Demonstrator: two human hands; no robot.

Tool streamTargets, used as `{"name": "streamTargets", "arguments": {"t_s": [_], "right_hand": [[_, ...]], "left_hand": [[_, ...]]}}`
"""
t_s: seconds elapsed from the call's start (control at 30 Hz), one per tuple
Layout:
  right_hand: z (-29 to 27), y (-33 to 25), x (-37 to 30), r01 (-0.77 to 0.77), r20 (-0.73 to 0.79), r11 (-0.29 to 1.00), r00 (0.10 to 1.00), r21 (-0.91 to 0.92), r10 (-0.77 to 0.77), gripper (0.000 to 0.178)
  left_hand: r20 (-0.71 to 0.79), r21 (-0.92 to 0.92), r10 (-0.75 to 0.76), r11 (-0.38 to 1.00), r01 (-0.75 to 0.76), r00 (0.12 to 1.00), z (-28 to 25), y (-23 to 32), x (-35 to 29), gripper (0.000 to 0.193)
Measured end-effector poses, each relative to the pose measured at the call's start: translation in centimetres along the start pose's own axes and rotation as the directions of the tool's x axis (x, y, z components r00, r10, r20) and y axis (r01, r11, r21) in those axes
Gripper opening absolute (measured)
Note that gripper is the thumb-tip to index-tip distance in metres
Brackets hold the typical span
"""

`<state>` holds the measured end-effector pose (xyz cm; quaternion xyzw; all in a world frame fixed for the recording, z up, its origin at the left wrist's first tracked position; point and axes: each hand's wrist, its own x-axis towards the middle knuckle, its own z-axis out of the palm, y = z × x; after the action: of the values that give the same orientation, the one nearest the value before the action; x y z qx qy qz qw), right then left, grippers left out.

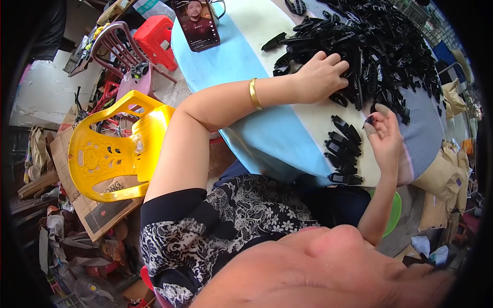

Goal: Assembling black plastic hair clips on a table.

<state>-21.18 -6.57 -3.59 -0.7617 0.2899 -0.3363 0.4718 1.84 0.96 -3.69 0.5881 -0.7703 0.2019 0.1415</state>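
Work surface: table with striped cloth [233, 61], light blue along the left edge, cream in the middle, grey-checked toward the right edge. Pile of black parts [375, 51] is heaped from the far edge down to mid-surface, right of centre. Short row of black parts [343, 146] is laid out between pile and near edge, pieces set roughly side by side, last one close to the near edge.

Left hand [322, 77] is placed over the pile's left side, back of hand up, fingers bent down into the parts. Whether anything is gripped there cannot be told; fingertips are partly hidden. Gold bracelet [253, 94] is worn on that forearm.

Right hand [382, 131] is held just right of the row, at the pile's near side, palm turned toward the left hand. Small black part [369, 120] is pinched in its fingertips; exact shape too small to make out.

Phone [203, 38] with lit screen is propped near the far-left edge, mug [219, 7] just beside it. Off the table: yellow chair [141, 141] and red stool [154, 38] by the left edge, green basin [394, 215] below the near-right edge, tan sacks [444, 172] past the right edge.
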Motion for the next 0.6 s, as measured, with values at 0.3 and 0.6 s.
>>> {"name": "streamTargets", "arguments": {"t_s": [0.3,0.6], "right_hand": [[-2.7,-0.8,-1.0,0.250,0.194,0.701,0.968,-0.668,-0.160,0.016],[-0.9,-1.3,-1.2,0.193,0.261,0.882,0.962,-0.429,-0.083,0.024]], "left_hand": [[-0.013,-0.790,-0.213,0.601,0.120,0.977,-2.1,1.4,0.2,0.025],[-0.005,-0.747,0.046,0.664,-0.035,0.999,0.5,2.8,0.2,0.024]]}}
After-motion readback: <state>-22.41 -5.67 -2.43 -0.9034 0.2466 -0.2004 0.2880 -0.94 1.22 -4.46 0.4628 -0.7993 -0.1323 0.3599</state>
